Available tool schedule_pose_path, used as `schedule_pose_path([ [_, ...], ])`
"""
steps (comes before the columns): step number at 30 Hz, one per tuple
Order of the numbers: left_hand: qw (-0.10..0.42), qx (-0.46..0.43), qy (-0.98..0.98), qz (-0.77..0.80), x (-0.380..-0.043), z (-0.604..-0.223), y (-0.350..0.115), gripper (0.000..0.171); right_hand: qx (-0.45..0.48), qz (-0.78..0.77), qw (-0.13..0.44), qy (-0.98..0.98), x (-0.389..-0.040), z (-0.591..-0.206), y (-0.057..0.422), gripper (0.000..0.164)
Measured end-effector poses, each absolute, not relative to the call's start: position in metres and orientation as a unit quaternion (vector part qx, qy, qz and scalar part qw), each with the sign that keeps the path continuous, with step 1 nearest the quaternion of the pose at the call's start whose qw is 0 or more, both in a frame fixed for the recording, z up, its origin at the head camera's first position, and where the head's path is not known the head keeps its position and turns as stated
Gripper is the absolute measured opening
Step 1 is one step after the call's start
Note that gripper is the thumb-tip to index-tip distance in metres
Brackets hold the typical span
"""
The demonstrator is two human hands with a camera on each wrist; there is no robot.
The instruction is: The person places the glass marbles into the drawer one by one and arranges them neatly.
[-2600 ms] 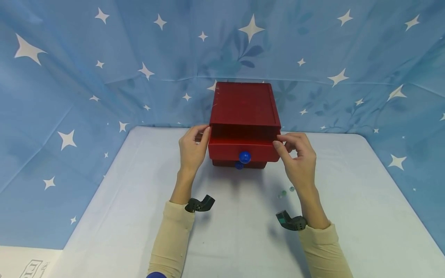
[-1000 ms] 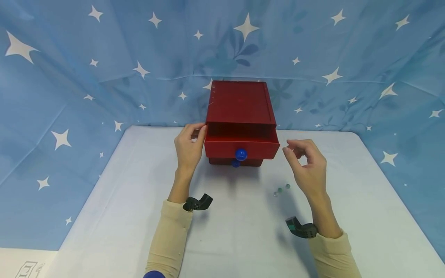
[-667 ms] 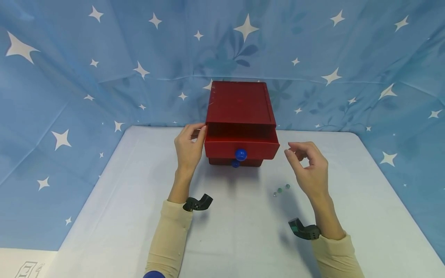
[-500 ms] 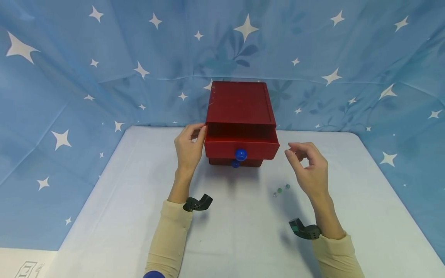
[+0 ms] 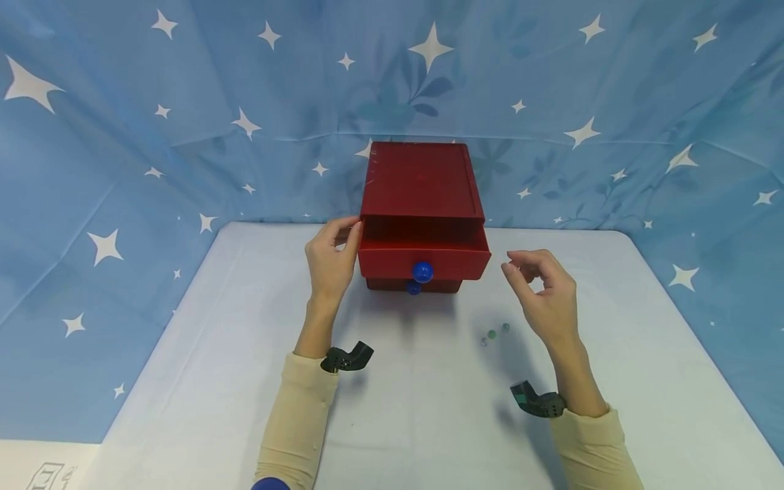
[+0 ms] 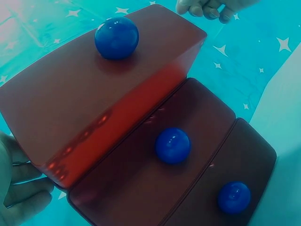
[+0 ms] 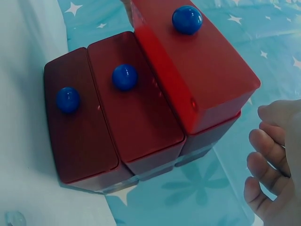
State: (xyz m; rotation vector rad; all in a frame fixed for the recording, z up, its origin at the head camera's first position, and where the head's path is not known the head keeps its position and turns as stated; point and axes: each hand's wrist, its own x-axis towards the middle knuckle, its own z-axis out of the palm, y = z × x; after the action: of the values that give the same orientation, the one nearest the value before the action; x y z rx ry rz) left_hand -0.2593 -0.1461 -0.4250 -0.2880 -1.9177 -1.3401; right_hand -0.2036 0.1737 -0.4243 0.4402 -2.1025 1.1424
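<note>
A small red drawer cabinet [image 5: 424, 178] stands at the back of the table. Its top drawer [image 5: 392, 264] is pulled out, and a blue round knob [image 5: 422, 271] sits on the drawer front. Two lower drawers [image 6: 136, 155], each with a blue knob, are pushed in. My left hand [image 5: 331, 258] touches the left side near the drawer, thumb and fingertips at its edge. To the right of the drawer, my right hand [image 5: 545, 292] hovers apart from it, fingers loosely bent and nothing held. The drawer's floor is mostly hidden in shadow.
Three small glass marbles [image 5: 492, 334], green and clear, lie on the white tabletop [image 5: 416, 408] right of centre. Behind the table hangs a blue star-patterned cloth [image 5: 294, 95]. A blue round object [image 5: 270, 484] shows at the bottom edge by the left sleeve.
My right hand has left the drawer's right side and moved rightward and slightly nearer, then stayed almost still. The left hand keeps its place, and the drawer remains pulled out.
</note>
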Motion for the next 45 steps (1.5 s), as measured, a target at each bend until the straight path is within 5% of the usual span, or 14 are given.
schedule_pose_path([
  [45, 0.377, -0.114, -0.756, -0.523, -0.261, -0.425, -0.15, 0.018, 0.202, 0.402, 0.203, -0.869, -0.206, -0.436, 0.177, 0.021],
])
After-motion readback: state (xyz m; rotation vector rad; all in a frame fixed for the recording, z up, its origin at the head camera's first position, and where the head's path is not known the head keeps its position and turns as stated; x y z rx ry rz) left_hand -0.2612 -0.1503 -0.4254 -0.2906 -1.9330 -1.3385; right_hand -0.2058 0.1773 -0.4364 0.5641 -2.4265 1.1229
